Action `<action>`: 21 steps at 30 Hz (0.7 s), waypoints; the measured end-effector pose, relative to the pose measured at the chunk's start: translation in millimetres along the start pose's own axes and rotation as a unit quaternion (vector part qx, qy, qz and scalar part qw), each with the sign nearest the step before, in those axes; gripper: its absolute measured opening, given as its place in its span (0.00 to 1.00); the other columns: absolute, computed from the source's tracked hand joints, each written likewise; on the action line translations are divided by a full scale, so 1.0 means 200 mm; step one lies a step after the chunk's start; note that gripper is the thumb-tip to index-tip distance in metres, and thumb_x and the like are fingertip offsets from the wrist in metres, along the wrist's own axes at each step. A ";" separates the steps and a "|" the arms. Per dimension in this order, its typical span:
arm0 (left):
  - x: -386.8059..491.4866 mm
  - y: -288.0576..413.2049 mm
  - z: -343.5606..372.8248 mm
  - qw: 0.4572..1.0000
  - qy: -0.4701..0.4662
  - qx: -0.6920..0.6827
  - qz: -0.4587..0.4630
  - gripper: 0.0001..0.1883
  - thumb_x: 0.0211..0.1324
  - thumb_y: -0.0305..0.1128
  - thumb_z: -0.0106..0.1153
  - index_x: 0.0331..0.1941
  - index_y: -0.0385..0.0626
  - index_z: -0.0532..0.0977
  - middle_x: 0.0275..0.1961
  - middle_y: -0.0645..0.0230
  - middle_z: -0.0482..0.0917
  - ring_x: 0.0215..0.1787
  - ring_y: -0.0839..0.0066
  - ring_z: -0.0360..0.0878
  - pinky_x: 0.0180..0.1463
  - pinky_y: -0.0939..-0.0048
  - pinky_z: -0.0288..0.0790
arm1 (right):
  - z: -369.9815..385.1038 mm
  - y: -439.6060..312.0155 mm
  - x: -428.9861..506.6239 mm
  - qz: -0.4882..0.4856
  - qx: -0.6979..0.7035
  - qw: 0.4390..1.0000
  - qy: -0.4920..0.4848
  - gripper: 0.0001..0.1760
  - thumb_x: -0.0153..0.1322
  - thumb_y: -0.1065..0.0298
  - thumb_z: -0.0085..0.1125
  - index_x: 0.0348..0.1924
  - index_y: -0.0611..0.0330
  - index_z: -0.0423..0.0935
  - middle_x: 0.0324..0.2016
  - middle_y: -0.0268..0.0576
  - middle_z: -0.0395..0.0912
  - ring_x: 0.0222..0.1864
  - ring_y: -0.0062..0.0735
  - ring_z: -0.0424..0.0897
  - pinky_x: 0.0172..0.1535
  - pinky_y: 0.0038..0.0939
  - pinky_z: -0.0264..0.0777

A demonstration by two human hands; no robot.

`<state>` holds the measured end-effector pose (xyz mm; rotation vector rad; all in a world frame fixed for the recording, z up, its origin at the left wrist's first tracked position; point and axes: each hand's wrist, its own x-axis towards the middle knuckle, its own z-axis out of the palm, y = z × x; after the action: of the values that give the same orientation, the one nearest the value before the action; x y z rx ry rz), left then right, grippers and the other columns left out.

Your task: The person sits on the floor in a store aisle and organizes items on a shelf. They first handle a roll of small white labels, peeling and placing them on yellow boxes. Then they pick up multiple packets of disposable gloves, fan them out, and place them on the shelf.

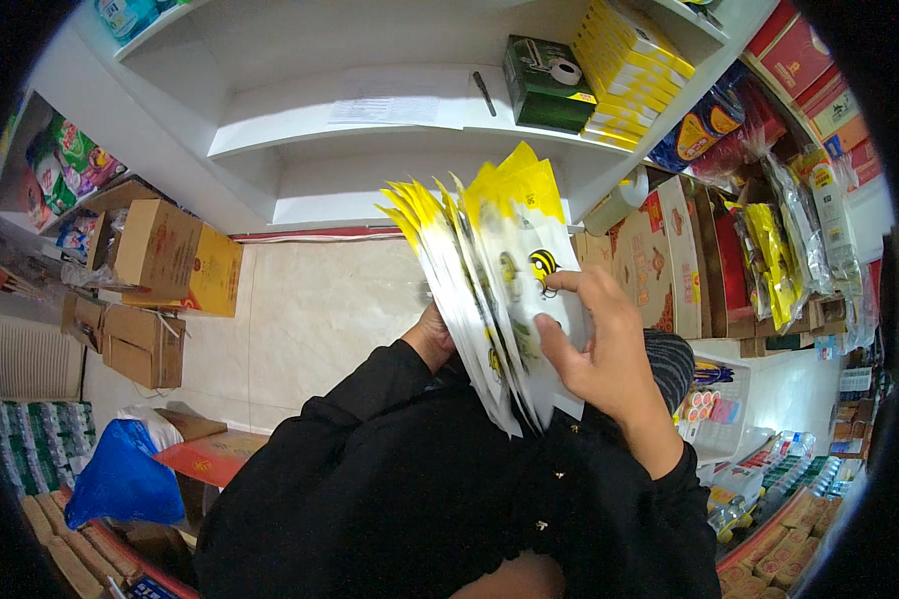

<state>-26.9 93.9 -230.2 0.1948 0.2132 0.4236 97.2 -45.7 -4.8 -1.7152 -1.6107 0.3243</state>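
A fanned stack of plastic packets (461, 299), white with yellow tops and a printed bee, stands up in front of my chest. From the left side my left hand (433, 335) grips the stack; most of its fingers are hidden behind the packets. On the face of the front packet (528, 247) lie the index finger and thumb of my right hand (603, 337), with a gap between them. The other fingers of that hand are mostly out of sight. Toward the top the packets spread apart in separate layers.
Ahead stands a white shelf unit (247, 135) bearing printed paper (386, 101), a black pen (485, 93), a green box (539, 82) and stacked yellow boxes (629, 67). Cardboard boxes (157, 254) and a blue plastic bag (123, 479) are at left. A white basket (734, 419) is at right.
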 end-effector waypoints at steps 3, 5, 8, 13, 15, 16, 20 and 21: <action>0.00 -0.01 0.00 1.000 -0.001 0.004 0.001 0.53 0.42 0.63 0.71 0.72 0.50 0.63 0.68 0.55 0.72 0.69 0.56 0.72 0.70 0.45 0.69 | 0.01 0.03 0.00 0.014 -0.031 0.999 0.011 0.11 0.68 0.72 0.65 0.39 0.68 0.75 0.36 0.59 0.76 0.36 0.58 0.79 0.40 0.43 0.72; 0.01 -0.01 -0.01 1.000 -0.001 0.004 -0.002 0.55 0.40 0.64 0.72 0.72 0.50 0.63 0.69 0.55 0.72 0.69 0.56 0.72 0.70 0.45 0.69 | 0.01 0.05 0.00 0.021 -0.067 0.997 0.024 0.09 0.69 0.72 0.63 0.35 0.69 0.73 0.30 0.56 0.75 0.31 0.51 0.78 0.34 0.38 0.69; 0.01 -0.01 -0.01 1.000 -0.005 0.004 -0.003 0.57 0.37 0.65 0.73 0.72 0.51 0.62 0.69 0.55 0.72 0.70 0.56 0.72 0.71 0.44 0.69 | 0.02 0.06 -0.01 0.041 -0.070 0.996 0.036 0.09 0.72 0.73 0.60 0.32 0.68 0.71 0.28 0.57 0.75 0.31 0.52 0.77 0.34 0.40 0.68; 0.01 -0.01 -0.02 1.000 -0.017 0.001 -0.008 0.61 0.33 0.67 0.74 0.73 0.51 0.61 0.70 0.55 0.71 0.71 0.55 0.71 0.71 0.44 0.68 | 0.03 0.06 -0.01 0.074 -0.033 0.996 0.043 0.06 0.72 0.76 0.58 0.39 0.68 0.71 0.33 0.62 0.77 0.34 0.60 0.79 0.37 0.45 0.71; 0.01 -0.02 -0.02 1.000 -0.026 -0.003 -0.009 0.63 0.31 0.68 0.75 0.73 0.52 0.61 0.71 0.55 0.70 0.71 0.55 0.71 0.71 0.43 0.68 | 0.02 0.05 -0.01 0.053 -0.010 0.997 0.052 0.09 0.71 0.77 0.57 0.44 0.67 0.72 0.37 0.64 0.78 0.37 0.63 0.80 0.39 0.46 0.73; 0.01 -0.02 -0.02 0.999 -0.031 -0.006 -0.009 0.64 0.30 0.68 0.75 0.73 0.52 0.61 0.71 0.55 0.70 0.71 0.55 0.70 0.72 0.43 0.68 | 0.02 0.05 0.00 0.024 0.005 0.998 0.063 0.10 0.71 0.78 0.57 0.46 0.67 0.72 0.37 0.64 0.78 0.37 0.62 0.80 0.40 0.45 0.73; 0.01 -0.03 0.00 0.999 -0.051 0.013 -0.004 0.67 0.26 0.70 0.77 0.74 0.52 0.60 0.71 0.56 0.70 0.72 0.55 0.70 0.72 0.43 0.67 | -0.01 0.04 0.01 -0.031 -0.009 0.999 -0.004 0.16 0.71 0.72 0.61 0.51 0.65 0.74 0.41 0.62 0.77 0.41 0.60 0.79 0.46 0.44 0.73; 0.02 -0.03 0.01 0.997 -0.070 -0.025 -0.009 0.67 0.26 0.70 0.77 0.74 0.52 0.60 0.72 0.56 0.69 0.72 0.55 0.70 0.72 0.43 0.67 | -0.01 0.03 0.01 -0.057 -0.024 0.998 -0.012 0.16 0.71 0.71 0.62 0.51 0.66 0.75 0.41 0.61 0.77 0.41 0.60 0.79 0.46 0.44 0.74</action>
<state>-21.2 89.5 -229.6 0.1723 0.0665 0.3948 103.1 -44.2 -7.0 -1.6519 -1.7390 0.2540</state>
